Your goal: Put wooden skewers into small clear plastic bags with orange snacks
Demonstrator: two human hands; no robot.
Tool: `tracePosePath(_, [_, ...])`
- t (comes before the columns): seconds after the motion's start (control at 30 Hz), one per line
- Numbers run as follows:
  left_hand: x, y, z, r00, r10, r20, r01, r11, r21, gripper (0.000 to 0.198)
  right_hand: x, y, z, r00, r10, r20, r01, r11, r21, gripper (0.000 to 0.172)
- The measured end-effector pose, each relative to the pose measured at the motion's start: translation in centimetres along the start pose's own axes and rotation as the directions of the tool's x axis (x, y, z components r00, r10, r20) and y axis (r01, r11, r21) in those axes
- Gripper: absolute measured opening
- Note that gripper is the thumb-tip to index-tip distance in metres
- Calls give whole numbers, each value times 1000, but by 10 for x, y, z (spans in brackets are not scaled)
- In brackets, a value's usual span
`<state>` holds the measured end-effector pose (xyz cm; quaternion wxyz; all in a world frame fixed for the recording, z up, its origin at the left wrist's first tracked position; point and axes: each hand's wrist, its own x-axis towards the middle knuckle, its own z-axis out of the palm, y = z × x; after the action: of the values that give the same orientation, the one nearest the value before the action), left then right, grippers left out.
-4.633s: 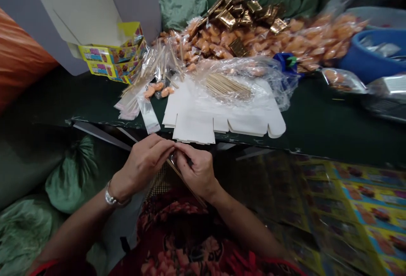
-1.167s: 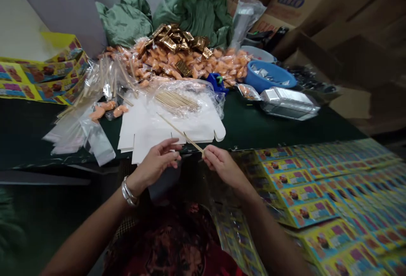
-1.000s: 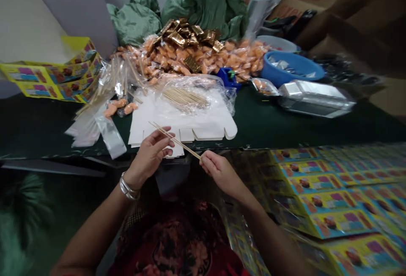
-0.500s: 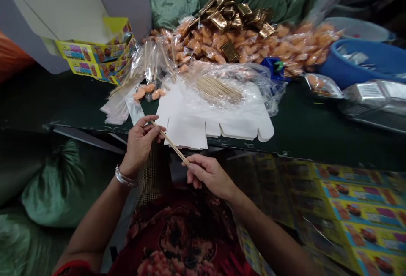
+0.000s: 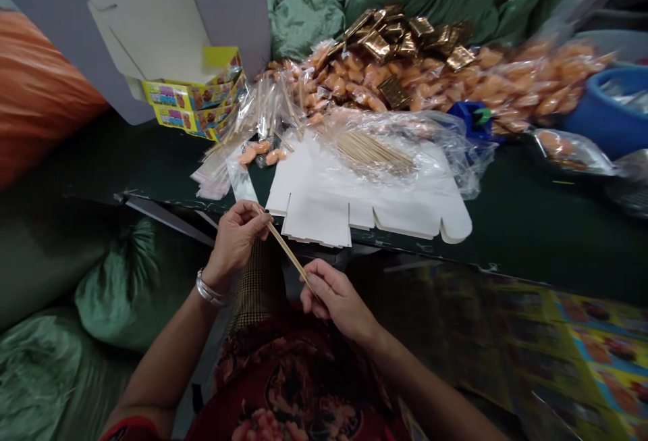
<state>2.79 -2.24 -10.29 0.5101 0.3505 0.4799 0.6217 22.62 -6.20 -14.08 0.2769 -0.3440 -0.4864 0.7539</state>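
A few thin wooden sticks [image 5: 287,250] slant between my two hands, just in front of the table edge. My left hand [image 5: 237,235] pinches their upper end between thumb and fingers. Around the lower end, my right hand [image 5: 337,296] is closed, its fingertips curled underneath. Beyond them, flattened white cardboard [image 5: 318,215] lies at the table's front edge. On it rests a bundle of similar sticks [image 5: 374,150] in clear plastic film [image 5: 450,150]. Left of the cardboard are sticks in clear plastic sleeves [image 5: 217,171] and several small orange pieces [image 5: 260,152].
Orange pieces in clear wrappers [image 5: 435,83] form a heap at the back, with gold foil packets [image 5: 405,36] on top. Yellow printed boxes [image 5: 192,103] stand at left. A blue basin [image 5: 597,110] is at right. Green sacks [image 5: 116,286] sit below left; printed yellow sheets [image 5: 602,340] lie below right.
The view has turned left, so the table things appear farther right. Both hands still hold the sticks, which now slope a little more steeply.
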Motion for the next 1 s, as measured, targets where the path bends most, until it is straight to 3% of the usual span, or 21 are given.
tracePosePath(0.17, [-4,-3,4,1000,15,6,-16,993,114,39,-5,2,3,997,-80,21,83,975,-208,27])
tracePosePath(0.33, [-26,-21,2,997,-68,-40,73,985,155,30,-12,11,2,974,-217,64,217,814,-539,43])
tracePosePath(0.4, [-30,-23,-14,994,-60,-95,77,978,195,28,-12,11,-1,963,-245,116,265,761,-592,44])
tracePosePath(0.47, [-26,-16,-42,974,50,-219,17,955,296,29,-9,5,-4,952,-265,153,302,733,-609,44])
tracePosePath(0.57, [-10,2,-90,870,258,-420,-36,883,468,37,0,-14,-9,943,-304,138,321,710,-626,44])
tracePosePath(0.6, [-5,7,-101,861,267,-434,-16,865,501,39,3,-21,-11,938,-325,120,324,698,-639,44])
tracePosePath(0.67, [2,11,-113,909,176,-377,53,851,523,42,11,-36,-16,922,-380,80,332,664,-670,44])
tracePosePath(0.73, [3,6,-110,955,37,-294,124,851,511,46,19,-49,-21,901,-433,42,335,629,-702,44])
tracePosePath(0.8, [0,-7,-97,961,-40,-272,175,852,494,46,32,-60,-25,894,-447,33,325,596,-735,45])
tracePosePath(1.0, [9,-42,-51,935,36,-353,176,818,548,33,87,-73,-22,925,-334,179,330,478,-814,46])
